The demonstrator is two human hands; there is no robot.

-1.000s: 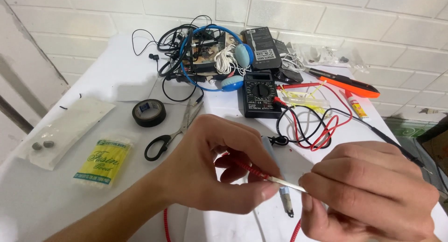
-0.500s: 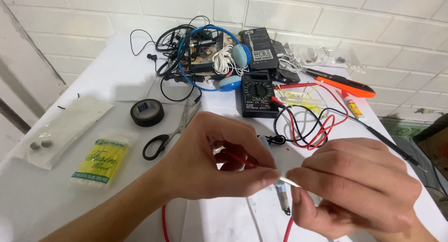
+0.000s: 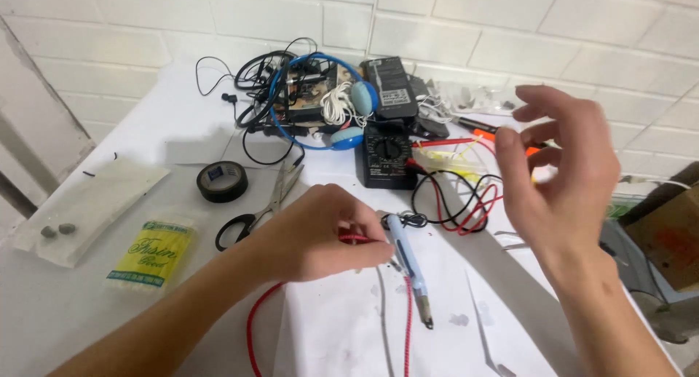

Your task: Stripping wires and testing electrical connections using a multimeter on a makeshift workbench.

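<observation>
In the head view, the left hand [image 3: 320, 235] rests low on the white counter [image 3: 145, 137], its fingers [image 3: 364, 246] pinched on a thin red wire [image 3: 255, 326] that curves down to the near edge. Just right of these fingers lies a light-blue pen-shaped tool [image 3: 409, 260], touching the counter. The right hand [image 3: 557, 177] is raised at the right, fingers spread and released, holding nothing. Farther left lie black scissors [image 3: 258, 209] and a roll of black tape [image 3: 222, 181]; a black multimeter [image 3: 386, 153] sits far behind.
</observation>
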